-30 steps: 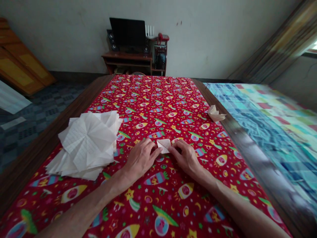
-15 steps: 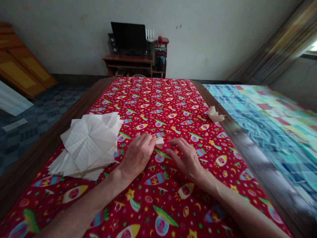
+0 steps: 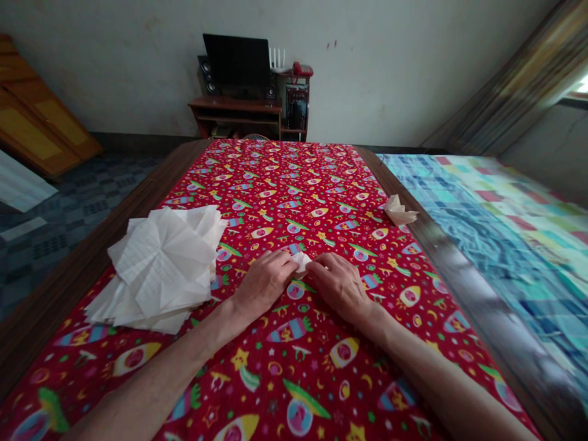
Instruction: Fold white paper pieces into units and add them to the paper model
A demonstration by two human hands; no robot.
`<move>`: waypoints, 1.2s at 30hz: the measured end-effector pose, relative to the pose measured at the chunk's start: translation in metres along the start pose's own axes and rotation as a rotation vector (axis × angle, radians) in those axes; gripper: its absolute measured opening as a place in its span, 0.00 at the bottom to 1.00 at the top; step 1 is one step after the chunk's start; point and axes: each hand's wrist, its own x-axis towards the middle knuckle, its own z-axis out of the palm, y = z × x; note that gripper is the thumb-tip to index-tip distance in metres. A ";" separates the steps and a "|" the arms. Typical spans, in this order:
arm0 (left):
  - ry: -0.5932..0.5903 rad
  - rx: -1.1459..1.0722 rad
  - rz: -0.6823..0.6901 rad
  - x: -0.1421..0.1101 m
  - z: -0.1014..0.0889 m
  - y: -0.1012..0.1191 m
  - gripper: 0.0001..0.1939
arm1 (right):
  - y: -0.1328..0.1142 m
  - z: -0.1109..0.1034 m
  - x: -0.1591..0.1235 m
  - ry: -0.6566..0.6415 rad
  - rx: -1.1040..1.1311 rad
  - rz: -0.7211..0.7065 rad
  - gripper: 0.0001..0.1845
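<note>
Between my two hands is a small folded piece of white paper [image 3: 301, 263], close above or on the red patterned cloth [image 3: 294, 190]. My left hand [image 3: 266, 278] pinches its left side with the fingers closed. From the other side, my right hand [image 3: 339, 282] has its thumb and fingers closed on the paper's right edge. Much of the paper is covered by my fingertips. Left of my left hand lies a pile of creased white paper sheets [image 3: 160, 257], fanned out. A folded paper shape with pointed tips [image 3: 399, 211] sits near the table's right edge.
The table's dark wooden border [image 3: 441, 269] runs along the cloth. On the right stands a bed with a blue checked sheet [image 3: 473, 239]. Against the far wall, a small desk [image 3: 236, 105] carries a monitor [image 3: 236, 64], speakers and a red telephone [image 3: 302, 70]. A wooden cabinet [image 3: 41, 116] is at left.
My right hand has moved left and closed on the paper, where before it was apart with fingers spread. The paper has turned and now shows a pointed top.
</note>
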 end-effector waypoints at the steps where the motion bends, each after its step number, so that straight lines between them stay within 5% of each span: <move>1: 0.008 -0.012 -0.002 0.000 0.002 0.001 0.09 | 0.000 0.001 0.000 -0.006 -0.020 -0.027 0.09; 9: 0.097 -0.134 -0.026 0.001 0.009 -0.004 0.06 | 0.001 0.007 0.002 -0.024 0.022 -0.023 0.10; 18: 0.065 -0.078 0.058 -0.011 0.006 -0.005 0.09 | 0.008 0.008 -0.003 -0.006 0.204 -0.036 0.10; 24: 0.165 -0.293 -0.094 -0.015 0.018 -0.003 0.05 | 0.008 0.008 -0.005 -0.031 0.295 0.049 0.11; 36: 0.069 -0.264 -0.346 -0.007 0.011 0.003 0.08 | 0.006 -0.003 0.012 -0.259 0.102 0.176 0.14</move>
